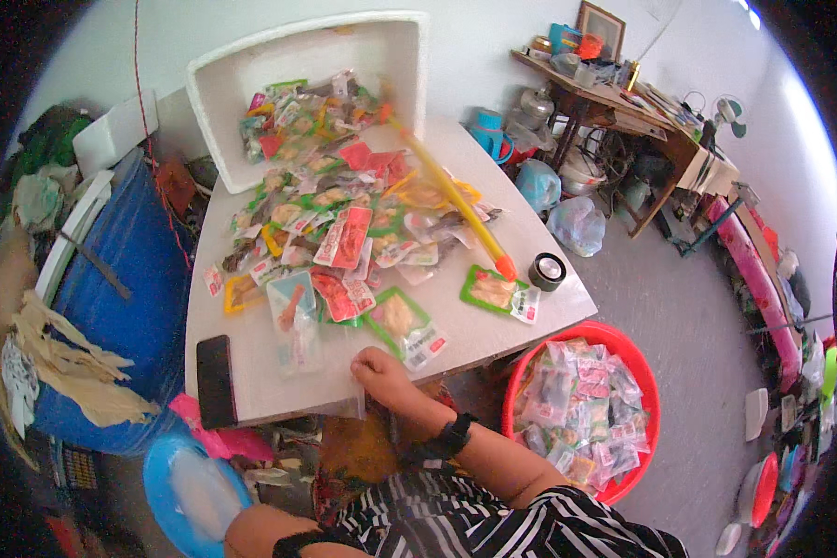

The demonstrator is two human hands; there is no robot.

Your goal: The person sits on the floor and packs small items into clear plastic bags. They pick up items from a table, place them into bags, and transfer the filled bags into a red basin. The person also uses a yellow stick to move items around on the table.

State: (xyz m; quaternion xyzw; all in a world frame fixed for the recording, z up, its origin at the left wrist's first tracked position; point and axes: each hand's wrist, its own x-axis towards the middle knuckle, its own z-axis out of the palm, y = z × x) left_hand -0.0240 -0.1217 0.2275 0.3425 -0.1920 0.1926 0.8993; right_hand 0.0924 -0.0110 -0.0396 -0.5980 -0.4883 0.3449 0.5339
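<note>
My right hand is closed in a pinch at the table's near edge. A thin clear plastic bag seems to hang from its fingers, only faintly visible. Just beyond lie a clear pouch with a reddish-brown piece inside and a green-edged food packet. My left hand is low at the bottom left, against the rim of a blue basin that holds clear plastic bags. Its fingers are hidden from view.
Many small food packets spill from a tipped white foam box across the white table. A yellow stick, a black phone and a round dark roll lie there too. A red basin of filled bags stands right.
</note>
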